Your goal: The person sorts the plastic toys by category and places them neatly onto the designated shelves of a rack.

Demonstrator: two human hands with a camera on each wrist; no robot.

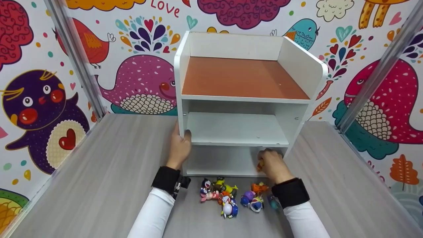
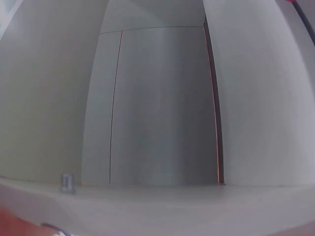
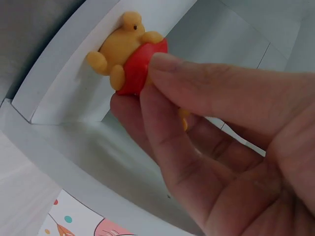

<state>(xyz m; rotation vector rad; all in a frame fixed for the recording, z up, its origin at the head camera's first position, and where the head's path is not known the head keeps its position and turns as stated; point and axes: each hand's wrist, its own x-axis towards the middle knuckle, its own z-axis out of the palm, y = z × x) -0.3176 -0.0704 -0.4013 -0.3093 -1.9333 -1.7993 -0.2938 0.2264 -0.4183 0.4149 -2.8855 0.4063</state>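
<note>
A white shelf unit (image 1: 231, 128) with a brown top board stands against the far wall. My left hand (image 1: 179, 147) grips its left side panel, thumb at the front edge and fingers round the outside. The left wrist view shows mostly the unit's interior boards (image 2: 162, 108). At the right end of the lowest compartment, my right hand (image 1: 276, 166) pinches a small yellow toy bear figurine (image 3: 141, 61) in a red shirt between thumb and fingers. The right wrist view shows the bear tilted, close to a white panel; whether it touches the panel I cannot tell.
Several small toy figurines (image 1: 228, 198) lie in a cluster on the grey wood-look surface (image 1: 125, 165) before the unit. A smaller group with a purple figurine (image 1: 249, 195) lies to their right. A cartoon-printed wall (image 1: 142, 84) and metal posts (image 1: 79, 62) border the surface.
</note>
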